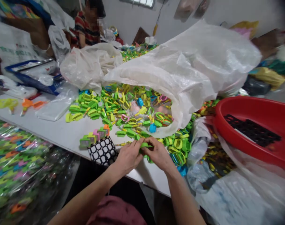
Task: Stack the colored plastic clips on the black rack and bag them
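My left hand [128, 156] and my right hand [158, 153] meet near the table's front edge, both closed on a small green plastic piece [145, 145] pinched between their fingertips. Just beyond them lies a heap of small green, yellow, blue and pink plastic parts [123, 109], spilling out of a big translucent plastic bag [184, 68]. A black lattice tray [103, 151] lies left of my left hand, with a short row of assembled coloured pieces [94, 136] beside it.
A red basin [247, 131] holding black lattice pieces stands at the right. A clear bag of coloured parts [17, 159] fills the lower left. Another person in a striped shirt [86, 28] sits at the far end. More bags [90, 64] and a blue tray [27, 79] lie behind.
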`<state>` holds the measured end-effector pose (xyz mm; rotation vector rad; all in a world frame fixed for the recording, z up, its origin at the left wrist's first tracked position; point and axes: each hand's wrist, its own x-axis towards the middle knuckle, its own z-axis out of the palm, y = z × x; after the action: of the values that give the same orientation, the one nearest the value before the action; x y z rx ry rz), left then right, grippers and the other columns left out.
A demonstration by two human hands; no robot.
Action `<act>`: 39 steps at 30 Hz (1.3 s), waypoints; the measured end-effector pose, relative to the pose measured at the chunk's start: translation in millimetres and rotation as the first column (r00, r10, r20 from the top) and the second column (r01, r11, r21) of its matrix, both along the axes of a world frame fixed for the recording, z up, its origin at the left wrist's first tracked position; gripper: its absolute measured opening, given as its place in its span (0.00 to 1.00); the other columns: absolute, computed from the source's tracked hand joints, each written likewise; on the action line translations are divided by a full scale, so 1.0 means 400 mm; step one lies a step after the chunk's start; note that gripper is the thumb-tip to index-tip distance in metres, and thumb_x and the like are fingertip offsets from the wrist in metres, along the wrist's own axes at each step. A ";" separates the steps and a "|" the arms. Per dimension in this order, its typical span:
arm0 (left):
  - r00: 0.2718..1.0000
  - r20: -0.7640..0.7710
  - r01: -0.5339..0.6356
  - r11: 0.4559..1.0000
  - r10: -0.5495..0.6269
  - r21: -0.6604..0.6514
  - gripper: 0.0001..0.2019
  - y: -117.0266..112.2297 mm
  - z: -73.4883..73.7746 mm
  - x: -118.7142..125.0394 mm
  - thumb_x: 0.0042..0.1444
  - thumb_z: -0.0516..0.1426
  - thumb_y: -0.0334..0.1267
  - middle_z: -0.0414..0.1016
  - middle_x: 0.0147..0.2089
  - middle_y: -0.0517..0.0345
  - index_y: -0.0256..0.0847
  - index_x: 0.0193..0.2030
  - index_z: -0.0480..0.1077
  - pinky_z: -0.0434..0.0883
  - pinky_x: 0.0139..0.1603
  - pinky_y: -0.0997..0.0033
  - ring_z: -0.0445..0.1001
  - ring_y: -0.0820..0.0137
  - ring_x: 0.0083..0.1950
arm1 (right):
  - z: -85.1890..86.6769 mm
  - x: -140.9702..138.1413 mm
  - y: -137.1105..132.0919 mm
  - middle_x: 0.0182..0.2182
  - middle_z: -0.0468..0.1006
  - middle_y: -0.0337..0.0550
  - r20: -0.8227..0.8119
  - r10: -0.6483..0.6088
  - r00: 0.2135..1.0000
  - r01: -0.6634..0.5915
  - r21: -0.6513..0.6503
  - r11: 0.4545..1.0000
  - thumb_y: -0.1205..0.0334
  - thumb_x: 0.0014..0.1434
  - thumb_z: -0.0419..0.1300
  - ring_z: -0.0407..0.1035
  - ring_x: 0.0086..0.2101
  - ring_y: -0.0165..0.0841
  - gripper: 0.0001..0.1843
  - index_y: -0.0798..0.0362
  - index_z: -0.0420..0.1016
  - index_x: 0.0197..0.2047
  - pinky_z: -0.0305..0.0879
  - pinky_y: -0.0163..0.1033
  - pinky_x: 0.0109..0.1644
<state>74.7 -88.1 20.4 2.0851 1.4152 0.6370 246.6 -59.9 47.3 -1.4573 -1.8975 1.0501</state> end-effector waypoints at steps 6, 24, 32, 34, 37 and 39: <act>0.691 0.619 -0.202 0.922 0.374 -0.331 0.22 -0.091 0.011 -0.036 0.56 0.59 0.40 0.78 0.50 0.52 0.40 0.57 0.68 0.74 0.54 0.62 0.76 0.62 0.50 | -0.070 -0.031 -0.079 0.44 0.78 0.49 -0.285 0.050 0.957 -0.095 -0.145 0.985 0.52 0.54 0.66 0.73 0.39 0.37 0.24 0.50 0.73 0.52 0.72 0.40 0.39; 0.883 -0.192 -0.422 0.904 0.428 0.075 0.23 0.014 -0.022 -0.411 0.68 0.43 0.42 0.75 0.57 0.46 0.35 0.62 0.66 0.69 0.60 0.61 0.75 0.61 0.57 | -0.260 -0.497 -0.100 0.27 0.78 0.41 -0.386 0.112 0.916 -0.156 -0.086 0.984 0.53 0.52 0.63 0.70 0.28 0.35 0.13 0.54 0.77 0.35 0.65 0.36 0.32; 0.897 -0.108 -0.434 0.900 0.428 -0.034 0.22 0.013 0.005 -0.410 0.67 0.44 0.43 0.77 0.55 0.48 0.36 0.61 0.67 0.69 0.60 0.61 0.75 0.61 0.57 | -0.279 -0.474 -0.095 0.35 0.79 0.44 -0.049 0.241 0.969 -0.235 0.112 0.966 0.60 0.58 0.58 0.72 0.34 0.36 0.09 0.53 0.75 0.41 0.67 0.38 0.42; 0.892 -0.080 -0.445 0.895 0.445 0.018 0.23 0.000 0.009 -0.404 0.66 0.45 0.44 0.75 0.57 0.47 0.36 0.62 0.66 0.69 0.60 0.60 0.73 0.60 0.58 | -0.284 -0.481 -0.097 0.38 0.79 0.45 0.010 0.251 0.968 -0.251 0.125 0.960 0.61 0.59 0.58 0.72 0.37 0.37 0.10 0.52 0.74 0.43 0.68 0.38 0.44; 0.891 -0.039 -0.433 0.872 0.452 0.227 0.23 -0.034 0.003 -0.388 0.66 0.46 0.46 0.72 0.60 0.46 0.38 0.62 0.65 0.67 0.62 0.57 0.70 0.59 0.60 | -0.280 -0.501 -0.100 0.42 0.79 0.45 -0.030 0.284 0.958 -0.278 0.129 0.952 0.63 0.59 0.60 0.73 0.41 0.36 0.12 0.52 0.74 0.47 0.67 0.37 0.47; 0.904 -0.088 -0.358 0.854 0.418 0.377 0.21 -0.050 -0.016 -0.379 0.66 0.48 0.47 0.70 0.60 0.43 0.39 0.61 0.67 0.66 0.62 0.51 0.69 0.56 0.61 | -0.259 -0.499 -0.096 0.42 0.79 0.45 -0.044 0.310 0.950 -0.304 0.109 0.947 0.65 0.60 0.59 0.73 0.42 0.36 0.11 0.53 0.74 0.47 0.67 0.36 0.47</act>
<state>-76.9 -108.2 14.1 2.1711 1.9757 0.9569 47.0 -98.2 -56.5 -1.0832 -2.1466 1.1031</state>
